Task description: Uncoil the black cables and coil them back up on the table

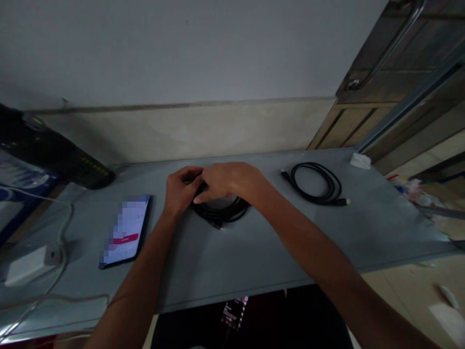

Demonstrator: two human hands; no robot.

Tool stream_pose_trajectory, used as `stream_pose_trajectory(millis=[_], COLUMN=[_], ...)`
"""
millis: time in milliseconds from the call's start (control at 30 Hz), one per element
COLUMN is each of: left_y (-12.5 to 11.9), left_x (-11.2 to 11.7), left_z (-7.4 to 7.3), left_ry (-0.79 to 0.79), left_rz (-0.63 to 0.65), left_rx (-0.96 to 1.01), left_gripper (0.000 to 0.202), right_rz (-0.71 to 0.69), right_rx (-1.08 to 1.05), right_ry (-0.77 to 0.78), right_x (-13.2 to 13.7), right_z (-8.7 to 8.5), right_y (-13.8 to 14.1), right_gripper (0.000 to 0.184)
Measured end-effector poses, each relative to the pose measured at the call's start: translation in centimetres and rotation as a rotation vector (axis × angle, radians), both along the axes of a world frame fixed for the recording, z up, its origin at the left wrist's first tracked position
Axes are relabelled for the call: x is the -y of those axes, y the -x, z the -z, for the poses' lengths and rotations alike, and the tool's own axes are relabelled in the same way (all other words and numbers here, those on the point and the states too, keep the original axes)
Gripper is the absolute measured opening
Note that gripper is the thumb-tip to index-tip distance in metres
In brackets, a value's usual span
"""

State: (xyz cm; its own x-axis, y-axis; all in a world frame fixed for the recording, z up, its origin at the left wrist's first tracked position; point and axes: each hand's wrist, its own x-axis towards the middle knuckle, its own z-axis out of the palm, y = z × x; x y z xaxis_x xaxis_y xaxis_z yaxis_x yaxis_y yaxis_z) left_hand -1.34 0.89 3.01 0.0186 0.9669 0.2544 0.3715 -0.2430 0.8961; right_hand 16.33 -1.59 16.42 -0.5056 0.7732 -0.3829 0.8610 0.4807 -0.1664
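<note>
A coiled black cable (221,213) lies on the grey table (254,252) near the middle. My left hand (179,191) grips the coil's left side with its fingers curled round the strands. My right hand (232,182) lies over the top of the coil, fingers bent and pinching the cable next to the left hand. One plug end sticks out at the front of the coil. A second coiled black cable (317,184) rests by itself further right, untouched.
A phone (125,232) with a lit screen lies left of my hands. A white charger (27,264) with white cord sits at the far left edge. A black device (54,155) leans at the back left. A wooden door (392,87) stands right.
</note>
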Motion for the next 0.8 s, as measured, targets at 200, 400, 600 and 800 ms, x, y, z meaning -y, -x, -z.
stream_pose_trajectory(millis=[200,400,600,800], left_y=[-0.2,-0.2,0.5,0.6], left_x=[0.4,0.5,-0.6,-1.3], left_z=[-0.3,-0.6,0.7,1.6], left_ry=[0.065,-0.040,-0.178,-0.281], left_rz=[-0.009,-0.144,-0.241,-0.299], left_rx=[0.164,0.200,0.239,0.317], left_gripper=[0.032,0.024,0.027,0.020], right_rz=[0.198,0.246,0.244,0.424], right_rx=[-0.002,-0.029,-0.159,-0.203], right_ry=[-0.055,-0.060,-0.219,-0.520], right_x=[-1.6,-1.9,-1.7,4.4], right_z=[-1.2,-1.8,0.1,8.1], right_y=[-4.3,-6.1,-11.1,-23.1], right_gripper=[0.058,0.050,0.044,0.042])
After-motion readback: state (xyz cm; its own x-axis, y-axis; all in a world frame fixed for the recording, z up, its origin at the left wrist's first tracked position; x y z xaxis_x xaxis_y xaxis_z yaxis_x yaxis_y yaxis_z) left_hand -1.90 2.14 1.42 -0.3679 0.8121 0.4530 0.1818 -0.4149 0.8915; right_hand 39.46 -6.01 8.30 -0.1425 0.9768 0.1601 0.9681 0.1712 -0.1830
